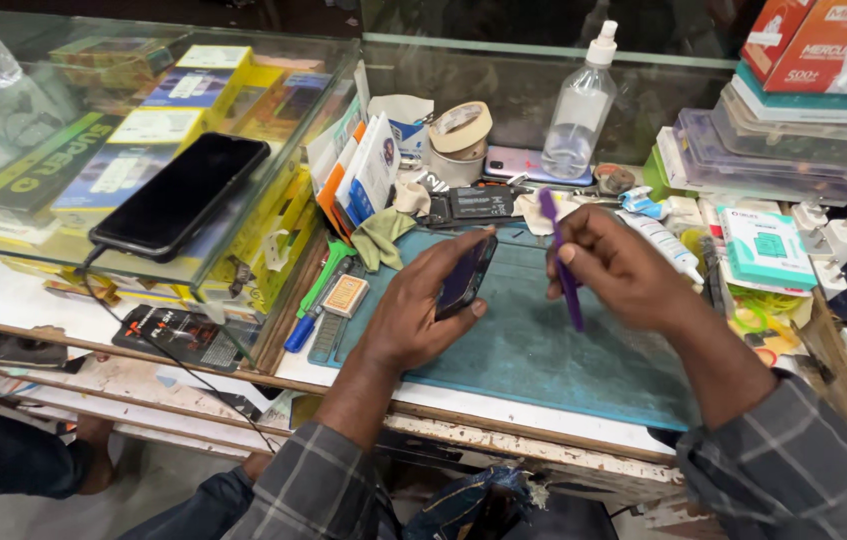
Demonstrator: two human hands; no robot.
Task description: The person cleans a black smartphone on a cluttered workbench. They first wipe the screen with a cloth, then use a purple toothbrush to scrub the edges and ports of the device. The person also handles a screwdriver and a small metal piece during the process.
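My left hand (423, 305) grips a dark phone (465, 278), tilted on its side above a teal work mat (543, 350). My right hand (618, 268) holds a purple brush-like tool (561, 262) upright, its head pointing up, a little to the right of the phone. The two hands are close together over the middle of the mat and do not touch.
A black phone (181, 193) with a cable lies on a glass counter (243, 70) over yellow boxes at the left. Behind the mat stand a clear spray bottle (579, 115), tape rolls (460, 130), another phone (513, 162). Stacked boxes (793, 130) and chargers crowd the right.
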